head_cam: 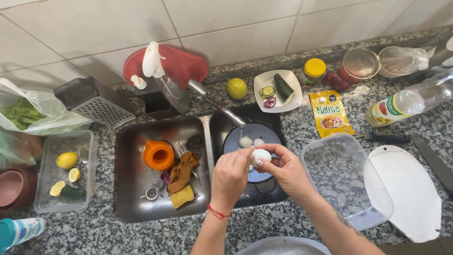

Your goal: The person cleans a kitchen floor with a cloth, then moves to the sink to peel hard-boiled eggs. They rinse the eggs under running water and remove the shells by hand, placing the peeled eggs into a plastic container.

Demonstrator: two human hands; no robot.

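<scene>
Both my hands closed on 1 white egg (261, 156), left hand (231, 175) w/ fingertips, right hand (287, 170) cupping; probably light, fragile, slippery—hold sides gently.

Smooth matt egg (261, 155), speckled granite counter (302, 137)

The right hand (286, 171) covers much of the egg (261, 156), so its shell state is unclear. A knife (435, 162) and bottle (20, 231) run off frame; perhaps 2 eggs (246, 141) lie beneath.
</scene>
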